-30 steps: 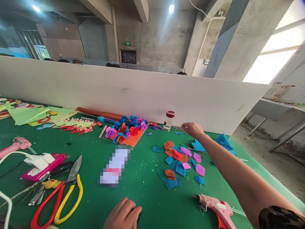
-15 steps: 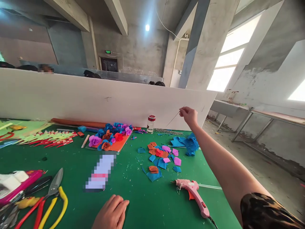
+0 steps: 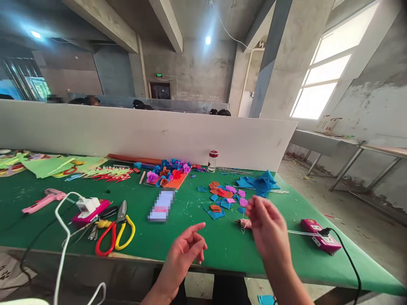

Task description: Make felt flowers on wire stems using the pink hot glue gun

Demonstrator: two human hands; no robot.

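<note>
My left hand (image 3: 187, 249) hovers over the front edge of the green table with its fingers loosely apart and nothing visible in them. My right hand (image 3: 267, 224) is raised with its fingertips pinched; whatever they hold is too thin or hidden to make out. Behind it, a pink glue gun (image 3: 245, 223) is partly covered. Cut paper petals (image 3: 226, 194) in orange, purple, red and blue lie beyond my hands. Finished paper flowers (image 3: 168, 170) sit on an orange sheet (image 3: 178, 182). Thin wires (image 3: 233, 171) lie beside a jar with a red lid (image 3: 213, 162).
Scissors (image 3: 121, 212), pliers (image 3: 106, 237) and a power strip (image 3: 92, 212) lie left, near a second glue gun (image 3: 47, 200). Another power strip (image 3: 319, 238) sits right. A white board (image 3: 190, 135) stands behind, with heads beyond it. Blue crepe paper (image 3: 262, 183) lies at back right.
My right hand has come back from the wires toward me, and the thin wire it held no longer shows clearly. My left hand has lifted off the table and opened. The view now takes in more table.
</note>
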